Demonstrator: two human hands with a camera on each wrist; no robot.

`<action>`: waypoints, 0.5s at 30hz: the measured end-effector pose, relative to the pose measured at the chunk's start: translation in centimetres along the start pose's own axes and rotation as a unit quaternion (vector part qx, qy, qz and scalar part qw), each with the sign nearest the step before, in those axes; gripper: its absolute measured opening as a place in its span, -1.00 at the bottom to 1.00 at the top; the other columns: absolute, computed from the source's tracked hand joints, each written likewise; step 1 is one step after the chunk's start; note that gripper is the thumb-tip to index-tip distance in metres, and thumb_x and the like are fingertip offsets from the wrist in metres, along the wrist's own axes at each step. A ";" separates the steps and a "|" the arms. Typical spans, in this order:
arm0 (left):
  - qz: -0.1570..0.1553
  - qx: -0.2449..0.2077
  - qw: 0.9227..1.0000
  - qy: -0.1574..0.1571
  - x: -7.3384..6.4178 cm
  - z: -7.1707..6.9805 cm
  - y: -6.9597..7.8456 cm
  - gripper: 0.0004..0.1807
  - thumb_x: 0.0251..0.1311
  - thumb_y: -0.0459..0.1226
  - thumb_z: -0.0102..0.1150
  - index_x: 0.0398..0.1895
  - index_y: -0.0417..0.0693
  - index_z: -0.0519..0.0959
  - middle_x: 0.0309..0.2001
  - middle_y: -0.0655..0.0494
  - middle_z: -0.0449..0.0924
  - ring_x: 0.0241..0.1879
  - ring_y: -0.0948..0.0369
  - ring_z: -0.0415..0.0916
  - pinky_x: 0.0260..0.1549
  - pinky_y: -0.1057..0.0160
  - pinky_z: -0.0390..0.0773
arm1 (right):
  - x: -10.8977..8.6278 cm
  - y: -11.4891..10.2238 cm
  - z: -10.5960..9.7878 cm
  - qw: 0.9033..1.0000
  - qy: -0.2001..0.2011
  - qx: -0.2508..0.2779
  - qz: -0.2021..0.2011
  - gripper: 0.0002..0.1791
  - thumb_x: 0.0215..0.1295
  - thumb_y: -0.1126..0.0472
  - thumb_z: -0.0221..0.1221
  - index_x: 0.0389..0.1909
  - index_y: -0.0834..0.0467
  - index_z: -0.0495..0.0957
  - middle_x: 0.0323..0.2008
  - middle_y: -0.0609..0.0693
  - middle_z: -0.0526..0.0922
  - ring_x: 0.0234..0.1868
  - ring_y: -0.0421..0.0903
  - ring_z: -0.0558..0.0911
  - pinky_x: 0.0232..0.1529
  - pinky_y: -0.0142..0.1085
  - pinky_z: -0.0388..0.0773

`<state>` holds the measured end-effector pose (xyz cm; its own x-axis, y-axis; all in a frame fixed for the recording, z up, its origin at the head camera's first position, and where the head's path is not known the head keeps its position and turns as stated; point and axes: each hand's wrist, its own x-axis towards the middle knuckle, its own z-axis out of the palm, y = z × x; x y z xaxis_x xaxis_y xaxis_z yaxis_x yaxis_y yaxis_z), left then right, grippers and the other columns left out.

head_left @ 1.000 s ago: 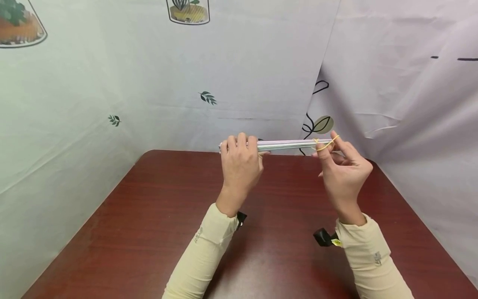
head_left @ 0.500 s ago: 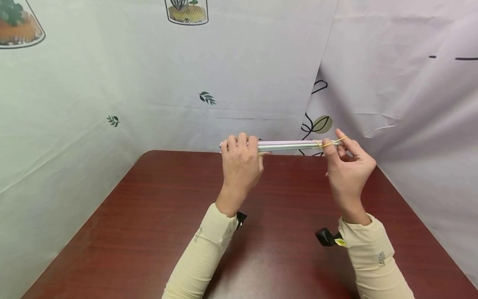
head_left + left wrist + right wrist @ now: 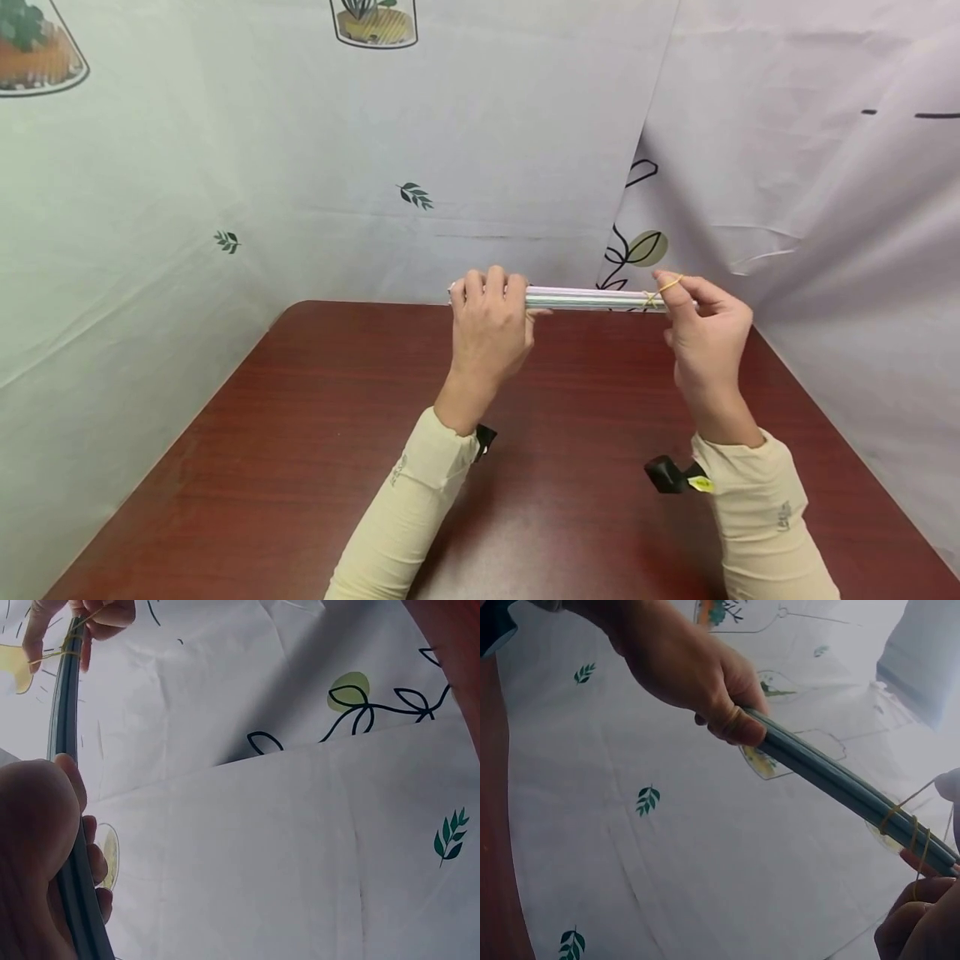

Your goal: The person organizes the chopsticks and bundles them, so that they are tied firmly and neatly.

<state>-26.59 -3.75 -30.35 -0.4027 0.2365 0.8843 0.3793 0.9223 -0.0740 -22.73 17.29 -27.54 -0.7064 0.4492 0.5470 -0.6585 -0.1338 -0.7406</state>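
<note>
A bundle of slim pastel straw-like sticks (image 3: 585,298) is held level above the far part of the table. My left hand (image 3: 487,329) grips its left end, fingers curled over the top. A thin yellow rubber band (image 3: 651,298) circles the bundle near the other end. With thumb and fingertips my right hand (image 3: 708,333) holds a loop of that band drawn out from the sticks. The right wrist view shows several turns of the rubber band (image 3: 914,834) around the bundle (image 3: 825,776). In the left wrist view, the right hand (image 3: 112,615) is partly cut off.
A dark red-brown table (image 3: 360,400) lies under both arms. Pale printed cloth (image 3: 510,150) hangs behind it and along both sides. Small black devices, such as the one (image 3: 665,474) by the right sleeve, are worn at the wrists.
My right hand has shifted slightly right, and the rubber band's loop has changed from stretched across its fingers to a shorter pull above the bundle. The bundle has moved slightly right.
</note>
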 end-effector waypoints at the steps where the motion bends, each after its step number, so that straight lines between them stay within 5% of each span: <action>1: 0.003 -0.003 1.000 -0.001 0.0 0.0 0.0 -0.59 0.37 0.08 -0.01 -0.32 -0.08 0.50 -0.34 0.00 0.46 -0.25 -0.02 0.34 -0.14 0.02 0.30 | 0.0 -0.1 0.0 1.000 -0.006 -0.007 0.013 -0.92 0.13 0.35 0.34 -0.47 0.32 0.73 -0.53 -0.03 0.69 -0.76 -0.32 0.29 -0.85 -0.51 0.18; 7: 0.016 -0.011 1.000 0.005 -0.1 -0.3 0.1 -0.54 0.36 0.13 0.00 -0.31 -0.08 0.51 -0.35 0.01 0.46 -0.26 -0.01 0.33 -0.15 0.03 0.28 | -0.3 -0.5 -0.2 0.994 -0.066 0.005 0.083 -0.77 0.21 0.34 0.26 -0.64 0.19 0.68 -0.46 0.00 0.73 -0.72 -0.32 0.30 -0.80 -0.52 0.13; 15: 0.027 -0.007 1.000 0.011 -0.2 -0.5 0.3 -0.56 0.36 0.12 0.00 -0.32 -0.08 0.50 -0.32 0.01 0.48 -0.25 -0.02 0.33 -0.16 0.02 0.27 | -0.1 -0.9 -0.8 0.982 -0.133 0.016 0.135 -0.76 0.27 0.38 0.19 -0.58 0.18 0.71 -0.47 -0.03 0.71 -0.67 -0.31 0.36 -0.75 -0.49 0.09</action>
<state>-25.98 -3.70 -30.30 -0.3630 0.2792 0.8890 0.4110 0.9042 -0.1162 -21.84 18.10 -27.22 -0.8967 0.1481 0.4172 -0.4420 -0.2468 -0.8624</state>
